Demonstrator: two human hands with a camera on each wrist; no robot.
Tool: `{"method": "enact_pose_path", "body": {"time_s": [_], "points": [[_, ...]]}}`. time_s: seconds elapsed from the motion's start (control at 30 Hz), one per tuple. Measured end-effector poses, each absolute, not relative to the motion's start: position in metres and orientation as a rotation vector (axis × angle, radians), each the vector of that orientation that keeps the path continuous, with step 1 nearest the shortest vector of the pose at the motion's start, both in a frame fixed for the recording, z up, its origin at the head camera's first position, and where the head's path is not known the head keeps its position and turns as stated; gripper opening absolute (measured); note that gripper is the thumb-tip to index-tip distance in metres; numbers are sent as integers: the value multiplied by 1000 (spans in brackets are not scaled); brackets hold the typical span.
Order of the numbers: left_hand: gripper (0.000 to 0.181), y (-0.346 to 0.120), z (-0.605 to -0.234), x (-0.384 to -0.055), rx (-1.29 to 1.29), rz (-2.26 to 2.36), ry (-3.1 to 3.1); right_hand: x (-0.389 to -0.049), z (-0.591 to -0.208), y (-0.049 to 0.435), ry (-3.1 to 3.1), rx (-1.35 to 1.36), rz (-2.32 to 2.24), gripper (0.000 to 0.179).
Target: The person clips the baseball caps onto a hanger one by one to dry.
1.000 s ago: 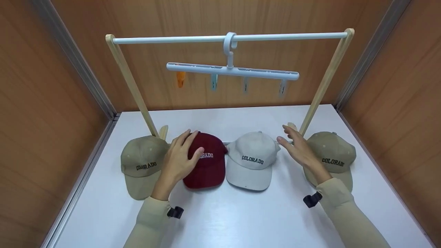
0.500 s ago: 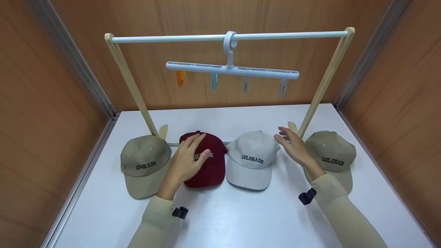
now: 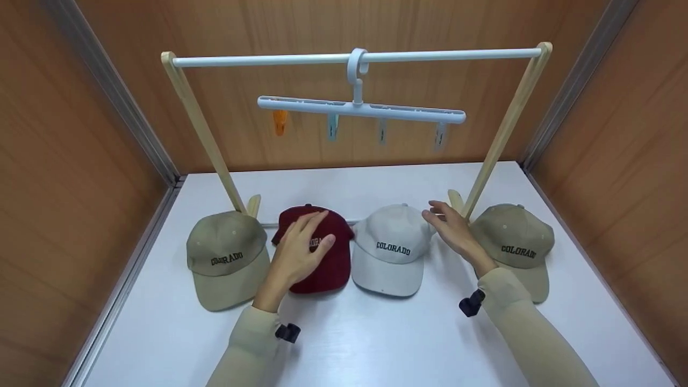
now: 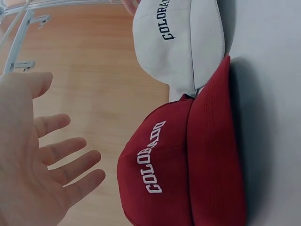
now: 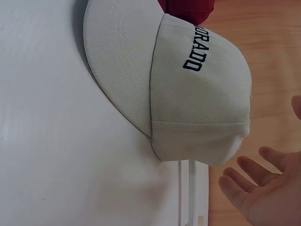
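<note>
Above the dark red cap [image 3: 333, 263] hovers my left hand [image 3: 298, 252], fingers spread and relaxed. The left wrist view shows that hand [image 4: 42, 155] apart from the red cap [image 4: 160, 169], holding nothing. My right hand [image 3: 451, 228] hangs at the right side of the light grey cap [image 3: 392, 236]. In the right wrist view its loosely bent fingers [image 5: 254, 174] are near the grey cap's [image 5: 202, 99] edge, with a small gap. An olive cap [image 3: 226, 258] lies at far left and another olive cap [image 3: 516, 236] at far right.
A rack with wooden legs [image 3: 204, 129] and a white bar [image 3: 269, 60] stands behind the caps. From the bar hangs a pale blue hanger [image 3: 360, 109] with several clips, one an orange clip [image 3: 280, 122]. Wooden walls [image 3: 75, 215] enclose the white table [image 3: 365, 344].
My left hand has moved right, from between the left olive cap and red cap to over the red cap. My right hand has shifted left, closer to the grey cap. The caps stay put.
</note>
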State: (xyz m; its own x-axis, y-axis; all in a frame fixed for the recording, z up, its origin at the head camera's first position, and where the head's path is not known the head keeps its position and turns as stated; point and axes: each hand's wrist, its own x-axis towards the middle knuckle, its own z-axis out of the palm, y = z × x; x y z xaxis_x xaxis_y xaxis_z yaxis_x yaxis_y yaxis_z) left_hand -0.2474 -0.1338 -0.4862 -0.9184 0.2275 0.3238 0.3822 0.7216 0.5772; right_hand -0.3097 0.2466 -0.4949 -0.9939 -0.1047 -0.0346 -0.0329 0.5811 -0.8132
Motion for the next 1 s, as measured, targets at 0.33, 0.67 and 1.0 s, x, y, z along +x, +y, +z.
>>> {"method": "enact_pose_path", "body": {"time_s": [0.33,0.67,1.0], "points": [[63,-127,-487,-249,-487,-997,-2723,-316,-504,243,2683,-51,-1423,68],[63,-125,-494,-250,-510,-993,-2728,-319,-509,237,2644,-16,-1433,66],[61,-122,-496,-250,-516,-1021,-2722,-321,-513,233,2622,-19,-1449,64]]}}
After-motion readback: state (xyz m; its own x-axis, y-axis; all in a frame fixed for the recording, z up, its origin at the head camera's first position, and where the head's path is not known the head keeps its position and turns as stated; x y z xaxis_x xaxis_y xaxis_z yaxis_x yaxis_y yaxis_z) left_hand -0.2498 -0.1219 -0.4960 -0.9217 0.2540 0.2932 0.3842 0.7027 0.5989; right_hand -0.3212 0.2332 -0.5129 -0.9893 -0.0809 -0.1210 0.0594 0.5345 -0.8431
